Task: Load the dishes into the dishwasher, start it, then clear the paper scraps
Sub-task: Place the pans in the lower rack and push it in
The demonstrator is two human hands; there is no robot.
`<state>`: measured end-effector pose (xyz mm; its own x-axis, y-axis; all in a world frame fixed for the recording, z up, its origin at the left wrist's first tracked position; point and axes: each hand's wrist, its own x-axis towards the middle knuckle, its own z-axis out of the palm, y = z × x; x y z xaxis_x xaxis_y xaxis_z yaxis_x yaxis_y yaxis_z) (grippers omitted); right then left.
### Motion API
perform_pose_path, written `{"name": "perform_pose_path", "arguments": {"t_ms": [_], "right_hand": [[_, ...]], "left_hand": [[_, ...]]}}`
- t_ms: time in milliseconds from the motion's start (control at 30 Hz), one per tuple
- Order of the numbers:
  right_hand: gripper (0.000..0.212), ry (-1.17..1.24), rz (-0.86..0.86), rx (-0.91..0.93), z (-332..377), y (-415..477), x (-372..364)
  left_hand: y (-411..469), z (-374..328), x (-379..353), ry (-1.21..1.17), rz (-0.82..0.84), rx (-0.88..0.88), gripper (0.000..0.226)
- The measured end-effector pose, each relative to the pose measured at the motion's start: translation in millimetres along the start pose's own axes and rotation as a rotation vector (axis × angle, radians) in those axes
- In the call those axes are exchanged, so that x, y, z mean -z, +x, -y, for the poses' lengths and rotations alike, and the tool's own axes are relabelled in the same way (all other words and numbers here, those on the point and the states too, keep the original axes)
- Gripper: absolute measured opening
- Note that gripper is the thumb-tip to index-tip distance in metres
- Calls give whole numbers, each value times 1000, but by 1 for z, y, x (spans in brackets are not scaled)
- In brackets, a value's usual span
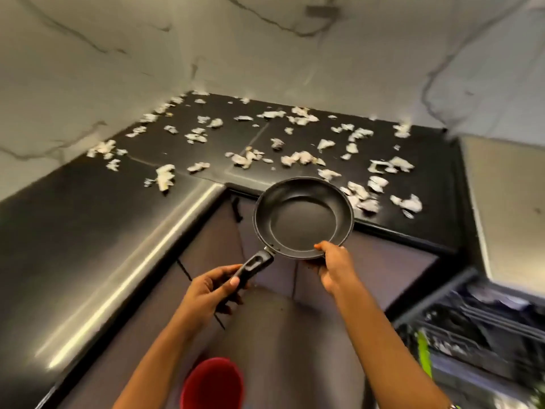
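The small black non-stick frying pan (303,219), rigid and probably light, is held in the air by the black countertop's (436,202) inner corner, left hand (211,292) wrapped round its handle (256,265), right hand (334,268) pinching its slick near rim.

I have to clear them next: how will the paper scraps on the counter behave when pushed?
The scraps look small, crumpled and thin, so probably very light and floppy, sliding easily on the glossy counter. Being scattered widely, they will likely need several sweeps.
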<state>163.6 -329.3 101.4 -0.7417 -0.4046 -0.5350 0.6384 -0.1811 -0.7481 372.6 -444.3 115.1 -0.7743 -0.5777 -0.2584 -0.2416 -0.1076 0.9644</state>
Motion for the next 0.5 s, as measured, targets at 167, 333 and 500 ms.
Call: {"name": "perform_pose_path", "arguments": {"t_ms": [167, 333, 500], "right_hand": [[17, -183, -144, -30, 17, -36, 148], [13, -426, -153, -163, 35, -73, 294], [19, -485, -88, -309, 47, -92, 428]], "left_hand": [[-4, 27, -94, 81, 68, 71, 24], [10, 35, -227, 187, 208, 40, 41], [-14, 85, -363, 434, 219, 30, 35]]}}
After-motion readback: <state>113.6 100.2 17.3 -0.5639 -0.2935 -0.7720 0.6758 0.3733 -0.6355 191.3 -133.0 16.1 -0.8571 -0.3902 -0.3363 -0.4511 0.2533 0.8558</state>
